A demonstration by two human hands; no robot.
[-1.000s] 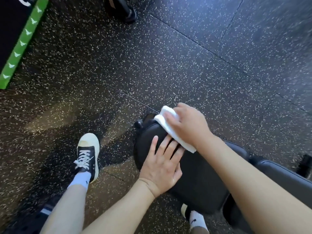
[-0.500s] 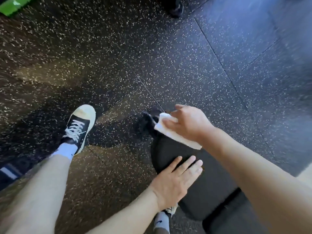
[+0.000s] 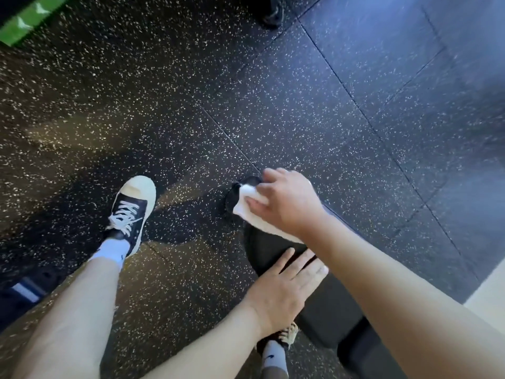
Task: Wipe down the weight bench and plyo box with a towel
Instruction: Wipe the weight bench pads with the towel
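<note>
White cloth towel [image 3: 247,201], matt black padded bench [image 3: 325,305], speckled rubber-like floor [image 3: 300,110].

Gym: black speckled rubber tile flooring [image 3: 300,110], black padded vinyl weight bench [image 3: 325,305], green strip with white marks [image 3: 30,19] at corner.

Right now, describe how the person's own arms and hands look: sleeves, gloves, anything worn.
Both forearms are bare up to the frame edge, with no sleeve showing. The left hand and right hand wear no gloves, and no watch or wristband shows. A small glint on a right finger might be a ring; I cannot tell.
</note>
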